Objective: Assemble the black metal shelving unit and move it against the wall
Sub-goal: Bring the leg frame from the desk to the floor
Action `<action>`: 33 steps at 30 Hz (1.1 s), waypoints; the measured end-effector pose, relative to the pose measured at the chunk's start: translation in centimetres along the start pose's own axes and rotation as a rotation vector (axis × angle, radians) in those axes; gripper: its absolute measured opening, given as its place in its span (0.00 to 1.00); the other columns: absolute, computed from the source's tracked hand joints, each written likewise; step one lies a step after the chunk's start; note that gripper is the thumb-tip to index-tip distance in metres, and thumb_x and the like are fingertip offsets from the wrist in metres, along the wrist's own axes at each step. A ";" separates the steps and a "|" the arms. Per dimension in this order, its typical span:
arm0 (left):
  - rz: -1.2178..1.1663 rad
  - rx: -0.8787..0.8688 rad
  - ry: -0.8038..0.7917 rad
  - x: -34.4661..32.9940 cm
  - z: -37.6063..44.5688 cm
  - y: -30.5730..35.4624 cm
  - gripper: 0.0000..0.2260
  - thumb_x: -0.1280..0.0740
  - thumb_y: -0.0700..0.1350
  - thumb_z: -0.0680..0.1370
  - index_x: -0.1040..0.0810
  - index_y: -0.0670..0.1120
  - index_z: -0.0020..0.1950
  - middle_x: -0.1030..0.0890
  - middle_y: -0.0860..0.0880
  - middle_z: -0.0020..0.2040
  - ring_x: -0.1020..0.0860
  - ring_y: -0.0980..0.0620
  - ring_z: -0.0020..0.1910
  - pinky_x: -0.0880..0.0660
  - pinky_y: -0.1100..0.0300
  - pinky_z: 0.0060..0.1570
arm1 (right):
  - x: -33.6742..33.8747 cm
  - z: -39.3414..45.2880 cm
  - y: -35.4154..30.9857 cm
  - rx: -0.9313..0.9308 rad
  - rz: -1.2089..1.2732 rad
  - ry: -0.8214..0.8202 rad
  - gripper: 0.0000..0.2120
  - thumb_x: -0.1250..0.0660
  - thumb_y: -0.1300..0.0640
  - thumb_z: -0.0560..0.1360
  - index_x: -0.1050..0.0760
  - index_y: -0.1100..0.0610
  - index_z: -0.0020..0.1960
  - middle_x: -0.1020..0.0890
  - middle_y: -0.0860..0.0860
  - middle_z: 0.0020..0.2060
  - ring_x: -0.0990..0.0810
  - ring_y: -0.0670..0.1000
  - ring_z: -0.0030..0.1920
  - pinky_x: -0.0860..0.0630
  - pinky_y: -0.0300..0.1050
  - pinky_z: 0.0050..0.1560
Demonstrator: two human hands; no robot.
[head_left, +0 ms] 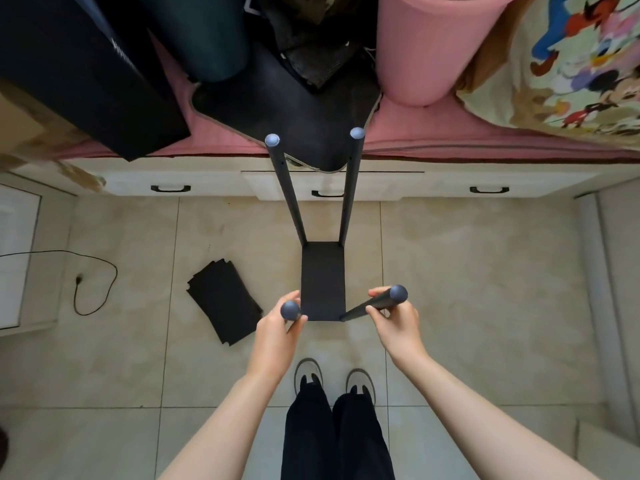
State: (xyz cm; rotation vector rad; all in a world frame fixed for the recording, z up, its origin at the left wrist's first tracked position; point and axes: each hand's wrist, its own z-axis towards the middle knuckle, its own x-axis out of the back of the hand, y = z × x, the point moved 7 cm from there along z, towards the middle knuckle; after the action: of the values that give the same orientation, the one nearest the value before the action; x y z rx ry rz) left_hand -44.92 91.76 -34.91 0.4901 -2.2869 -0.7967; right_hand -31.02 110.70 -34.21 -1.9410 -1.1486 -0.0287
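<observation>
On the tiled floor, the black shelving unit (323, 282) stands upright. The left hand (277, 327) curls around its near-left post (290, 310); the right hand (394, 320) pinches, seemingly, the near-right post (377, 304).

Seen from above, a black shelf panel (323, 280) sits low on the tiled floor (467, 271) with four black poles rising from its corners. The left hand (278, 327) grips the near left pole (291, 310) just under its grey cap; the right hand (394, 318) holds the near right pole (375, 304). A stack of black panels (225, 301) lies to the left, apart from the unit.
</observation>
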 end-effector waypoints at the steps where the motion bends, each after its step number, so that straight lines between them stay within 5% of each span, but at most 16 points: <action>1: -0.011 0.009 -0.009 -0.2 -0.5 -0.3 0.19 0.31 0.41 0.81 0.26 0.52 0.71 0.24 0.69 0.52 0.23 0.68 0.53 0.33 0.83 0.46 | 0.1 -0.4 0.3 -0.021 -0.003 -0.008 0.12 0.31 0.67 0.76 0.23 0.50 0.48 0.21 0.44 0.42 0.21 0.47 0.45 0.30 0.24 0.37; 5: 0.036 0.000 -0.018 -0.4 -2.3 -1.7 0.20 0.28 0.41 0.78 0.26 0.53 0.68 0.23 0.64 0.52 0.24 0.71 0.50 0.33 0.83 0.46 | 0.3 -2.1 0.9 0.011 -0.055 -0.085 0.11 0.28 0.60 0.75 0.22 0.50 0.55 0.19 0.44 0.46 0.21 0.46 0.49 0.29 0.26 0.43; 7: 0.085 -0.021 -0.030 -0.6 -2.7 -2.4 0.18 0.27 0.40 0.77 0.23 0.49 0.66 0.20 0.57 0.54 0.21 0.63 0.51 0.31 0.80 0.50 | 0.2 -2.8 1.3 0.018 -0.077 -0.124 0.13 0.28 0.60 0.75 0.22 0.49 0.57 0.19 0.44 0.51 0.21 0.46 0.51 0.30 0.26 0.46; 12: 0.106 -0.020 0.053 -0.7 -3.6 -3.4 0.09 0.27 0.38 0.76 0.16 0.45 0.55 0.17 0.53 0.52 0.21 0.56 0.50 0.25 0.64 0.57 | -0.6 -3.6 2.2 -0.011 -0.075 -0.159 0.15 0.36 0.68 0.75 0.17 0.51 0.51 0.17 0.52 0.46 0.25 0.47 0.36 0.31 0.30 0.30; 14: 0.059 -0.005 0.091 -0.7 -3.7 -3.9 0.08 0.27 0.35 0.75 0.16 0.47 0.51 0.17 0.53 0.50 0.21 0.59 0.48 0.23 0.63 0.57 | -1.0 -3.7 2.2 0.001 -0.075 -0.182 0.15 0.36 0.70 0.75 0.17 0.54 0.49 0.17 0.55 0.50 0.20 0.52 0.41 0.28 0.33 0.32; 17: 0.016 0.022 0.109 -0.8 -3.8 -4.4 0.10 0.26 0.34 0.75 0.17 0.49 0.48 0.18 0.54 0.48 0.21 0.60 0.48 0.23 0.64 0.56 | -1.2 -3.3 2.0 -0.014 -0.101 -0.210 0.13 0.35 0.70 0.76 0.17 0.54 0.48 0.19 0.57 0.57 0.21 0.61 0.58 0.22 0.45 0.49; 19: -0.005 0.021 0.119 -0.9 -3.7 -4.5 0.10 0.27 0.34 0.75 0.17 0.50 0.47 0.17 0.54 0.47 0.20 0.60 0.48 0.23 0.65 0.54 | -1.0 -2.6 1.7 0.017 -0.142 -0.209 0.12 0.34 0.68 0.76 0.17 0.53 0.47 0.19 0.55 0.57 0.20 0.59 0.57 0.23 0.38 0.46; 22: -0.022 0.034 0.122 -1.5 -3.8 -4.5 0.09 0.27 0.35 0.75 0.17 0.49 0.48 0.17 0.53 0.48 0.20 0.59 0.48 0.24 0.64 0.55 | -0.6 -2.1 1.8 0.062 -0.206 -0.200 0.09 0.32 0.65 0.75 0.18 0.51 0.45 0.18 0.51 0.53 0.19 0.54 0.53 0.28 0.25 0.39; 26: -0.006 0.059 0.096 -1.7 -4.0 -5.0 0.09 0.27 0.37 0.76 0.17 0.48 0.53 0.17 0.52 0.52 0.20 0.54 0.51 0.23 0.60 0.59 | -0.5 -2.3 2.5 0.082 -0.250 -0.226 0.08 0.30 0.61 0.75 0.19 0.49 0.49 0.17 0.49 0.52 0.20 0.51 0.50 0.28 0.34 0.46; 31: 0.072 0.063 0.041 -0.6 -4.7 -5.1 0.15 0.25 0.40 0.76 0.19 0.45 0.62 0.18 0.50 0.56 0.21 0.51 0.55 0.23 0.56 0.62 | 0.1 -2.6 2.8 0.080 -0.304 -0.239 0.15 0.30 0.57 0.77 0.24 0.50 0.62 0.20 0.48 0.53 0.22 0.48 0.51 0.31 0.27 0.42; 33: 0.073 0.066 0.047 -0.2 -5.4 -4.8 0.16 0.25 0.40 0.76 0.19 0.46 0.63 0.19 0.50 0.56 0.21 0.51 0.55 0.24 0.60 0.59 | 0.4 -3.3 3.1 0.043 -0.331 -0.242 0.19 0.31 0.57 0.78 0.28 0.51 0.67 0.22 0.49 0.56 0.24 0.49 0.54 0.30 0.32 0.46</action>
State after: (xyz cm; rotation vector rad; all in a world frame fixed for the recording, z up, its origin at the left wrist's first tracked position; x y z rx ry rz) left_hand -40.49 86.10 -34.91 0.4480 -2.2799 -0.6689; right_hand -27.28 108.13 -33.93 -1.7307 -1.6094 0.0550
